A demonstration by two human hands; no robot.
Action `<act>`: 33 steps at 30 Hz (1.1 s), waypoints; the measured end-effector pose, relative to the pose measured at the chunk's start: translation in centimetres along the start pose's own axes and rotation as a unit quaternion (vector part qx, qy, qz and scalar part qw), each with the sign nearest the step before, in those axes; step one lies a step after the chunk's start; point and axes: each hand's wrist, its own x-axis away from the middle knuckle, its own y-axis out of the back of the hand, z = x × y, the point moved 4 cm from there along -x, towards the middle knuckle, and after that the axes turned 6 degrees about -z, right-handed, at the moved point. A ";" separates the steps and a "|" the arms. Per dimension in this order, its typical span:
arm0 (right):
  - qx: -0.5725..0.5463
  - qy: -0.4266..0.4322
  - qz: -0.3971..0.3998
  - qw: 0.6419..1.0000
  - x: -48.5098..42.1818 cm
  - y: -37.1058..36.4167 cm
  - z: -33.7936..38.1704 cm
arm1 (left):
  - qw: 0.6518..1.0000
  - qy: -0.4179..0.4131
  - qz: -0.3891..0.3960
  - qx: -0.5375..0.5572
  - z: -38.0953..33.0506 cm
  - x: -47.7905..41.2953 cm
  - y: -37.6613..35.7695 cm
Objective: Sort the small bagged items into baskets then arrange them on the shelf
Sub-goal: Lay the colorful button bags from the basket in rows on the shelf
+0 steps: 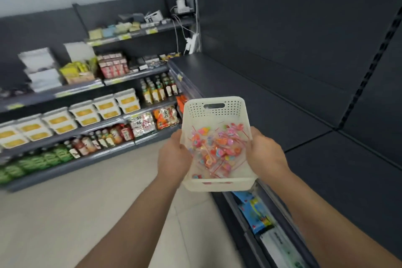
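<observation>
I carry a white perforated plastic basket (214,107) in front of me, above the floor by the edge of a dark shelf. Inside lie several small clear bags of pink, orange and blue items (217,148) with red seal strips. My left hand (174,154) grips the basket's left rim. Its right rim is held by my right hand (264,152). The bare dark shelf (272,102) stretches to the right and ahead of the basket.
Stocked shelves (91,119) on the left hold white tubs, bottles, green packs and snack bags. A lower shelf (263,222) under the basket carries blue packets. A white camera (180,0) and cables stand at the back corner. Pale floor (87,202) lies between the shelving units.
</observation>
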 end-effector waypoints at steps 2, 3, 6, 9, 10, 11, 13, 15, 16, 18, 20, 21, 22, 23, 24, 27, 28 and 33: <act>-0.001 0.024 0.022 0.999 -0.3 -1.4 2.3 | 0.999 0.029 -0.026 0.005 1.4 -0.4 2.1; 0.001 0.037 0.029 0.999 -0.5 -2.0 3.5 | 0.998 0.038 -0.040 0.008 2.0 -0.5 3.2; 0.006 0.076 0.039 0.996 -1.4 -4.2 6.9 | 0.995 0.059 -0.079 0.013 3.8 -1.3 6.1; 0.014 0.098 0.039 0.994 -2.4 -6.4 10.3 | 0.991 0.075 -0.105 0.023 5.6 -2.7 8.4; 0.015 0.105 0.037 0.994 -2.9 -7.3 11.5 | 0.990 0.084 -0.111 0.026 6.5 -3.5 9.1; 0.012 0.112 0.036 0.993 -3.4 -8.2 12.6 | 0.988 0.094 -0.115 0.031 7.4 -4.4 9.8; 0.002 0.118 0.045 0.992 -4.3 -10.1 14.8 | 0.985 0.116 -0.122 0.042 9.3 -6.2 11.2; -0.008 0.122 0.056 0.991 -5.3 -12.0 17.1 | 0.983 0.123 -0.130 0.040 10.9 -8.2 12.6; -0.014 0.128 0.058 0.990 -5.9 -12.8 18.3 | 0.983 0.125 -0.132 0.039 11.7 -9.4 13.3; -0.021 0.137 0.062 0.988 -6.9 -14.4 20.4 | 0.982 0.126 -0.134 0.042 13.0 -11.7 14.5; -0.026 0.140 0.059 0.988 -8.2 -15.8 22.0 | 0.981 0.129 -0.135 0.046 13.9 -13.9 15.4; -0.029 0.141 0.057 0.988 -9.0 -16.6 22.7 | 0.981 0.130 -0.134 0.044 14.2 -15.0 15.7; -0.031 0.140 0.059 0.988 -9.8 -17.4 23.3 | 0.982 0.130 -0.131 0.042 14.6 -16.2 15.9; -0.033 0.139 0.061 0.988 -10.7 -18.1 23.7 | 0.982 0.131 -0.128 0.038 14.9 -17.5 16.0; -0.034 0.138 0.064 0.988 -11.6 -18.8 24.2 | 0.983 0.133 -0.124 0.034 15.3 -18.8 16.0; -0.035 0.137 0.062 0.988 -15.1 -20.7 25.3 | 0.985 0.137 -0.105 0.030 16.3 -23.4 15.5; -0.031 0.135 0.059 0.989 -16.5 -21.4 25.6 | 0.985 0.138 -0.098 0.031 16.7 -25.0 15.0; -0.026 0.114 0.036 0.992 -25.2 -25.2 26.5 | 0.987 0.131 -0.089 0.036 17.2 -34.2 12.0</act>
